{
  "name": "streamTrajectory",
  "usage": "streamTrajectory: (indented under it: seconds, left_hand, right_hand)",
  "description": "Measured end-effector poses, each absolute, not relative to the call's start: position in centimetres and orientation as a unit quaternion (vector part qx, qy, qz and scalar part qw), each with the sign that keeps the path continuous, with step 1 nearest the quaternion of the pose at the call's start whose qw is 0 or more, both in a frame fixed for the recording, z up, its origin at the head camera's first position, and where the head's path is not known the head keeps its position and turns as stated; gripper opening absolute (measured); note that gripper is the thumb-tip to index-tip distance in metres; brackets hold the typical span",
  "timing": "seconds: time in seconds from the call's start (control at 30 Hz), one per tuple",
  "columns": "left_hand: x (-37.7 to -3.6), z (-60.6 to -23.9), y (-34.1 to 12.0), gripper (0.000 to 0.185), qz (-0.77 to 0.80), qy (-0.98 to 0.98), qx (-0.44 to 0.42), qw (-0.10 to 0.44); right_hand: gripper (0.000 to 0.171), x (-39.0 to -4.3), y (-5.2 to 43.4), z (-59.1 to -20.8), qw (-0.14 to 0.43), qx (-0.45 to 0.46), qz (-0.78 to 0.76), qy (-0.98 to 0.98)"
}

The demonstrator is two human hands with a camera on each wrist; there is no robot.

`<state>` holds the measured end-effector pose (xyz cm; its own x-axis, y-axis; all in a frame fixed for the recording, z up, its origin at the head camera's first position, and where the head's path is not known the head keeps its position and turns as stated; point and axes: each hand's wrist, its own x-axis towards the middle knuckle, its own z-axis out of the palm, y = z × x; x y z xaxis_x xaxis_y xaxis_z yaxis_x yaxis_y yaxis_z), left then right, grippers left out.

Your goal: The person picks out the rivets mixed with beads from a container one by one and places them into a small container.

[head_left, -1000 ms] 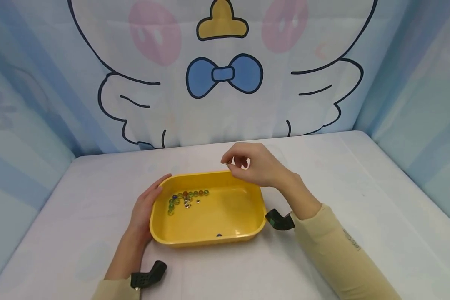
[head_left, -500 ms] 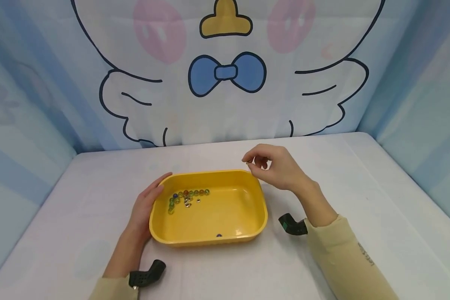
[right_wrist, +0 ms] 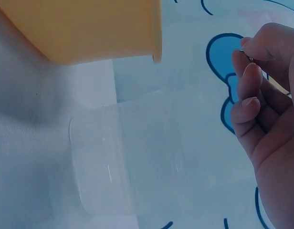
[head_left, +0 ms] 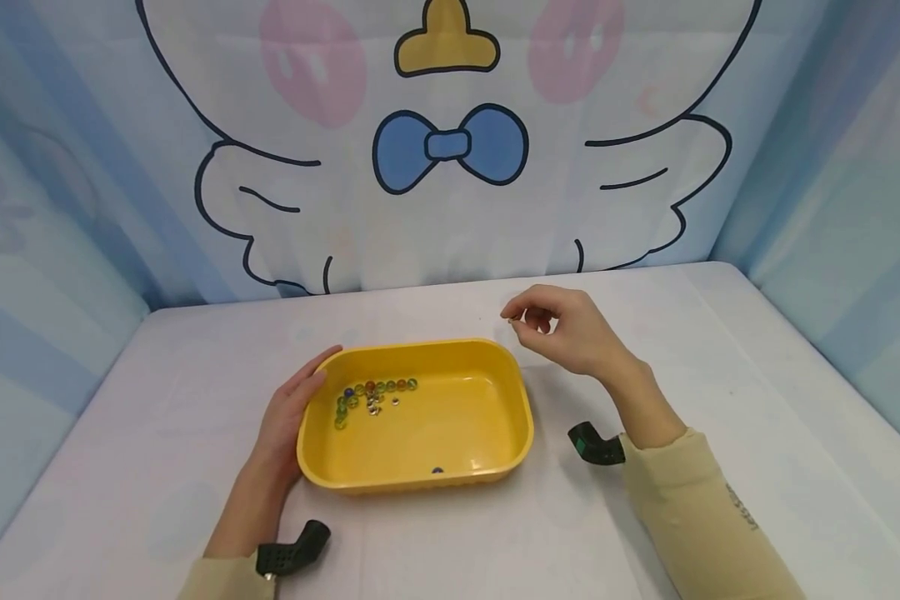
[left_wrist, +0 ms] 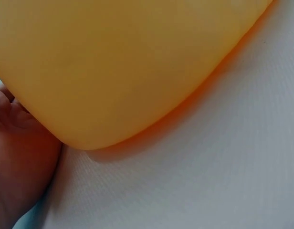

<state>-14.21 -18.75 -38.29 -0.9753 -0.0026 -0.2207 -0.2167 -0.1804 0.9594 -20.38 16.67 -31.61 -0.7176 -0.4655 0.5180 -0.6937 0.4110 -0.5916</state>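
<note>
Pinching small bead [head_left: 507,316] in right hand [head_left: 570,333], thumb against fingertip, above surface [head_left: 720,400] beyond tray [head_left: 495,462] corner. Left hand [head_left: 288,421] flat against tray wall, fingers straight. Maintain light pinch; brace tray steady.

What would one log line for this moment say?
left hand: rests on yellow tub | right hand: pinches small bead, beyond tub | beads: inside

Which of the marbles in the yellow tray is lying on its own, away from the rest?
The dark marble by the yellow tray's near wall; the other marbles cluster in the far-left corner.
</note>
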Motion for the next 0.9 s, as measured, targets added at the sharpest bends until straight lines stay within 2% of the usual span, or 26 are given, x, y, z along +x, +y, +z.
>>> streamTrajectory:
  seconds: [0.5, 0.9]
  left_hand:
    - [-14.1, -38.4, -18.8, 0.047, 0.755, 0.644, -0.094, 0.076]
    - [-14.1, -38.5, -18.7, 0.047, 0.745, 0.657, -0.089, 0.066]
  right_hand:
    - [0.019, -20.8, 17.7, -32.2, 0.123, 0.313, 0.421, -0.842]
    - [0.016, -21.3, 17.8, -32.9, 0.136, 0.272, 0.372, -0.877]
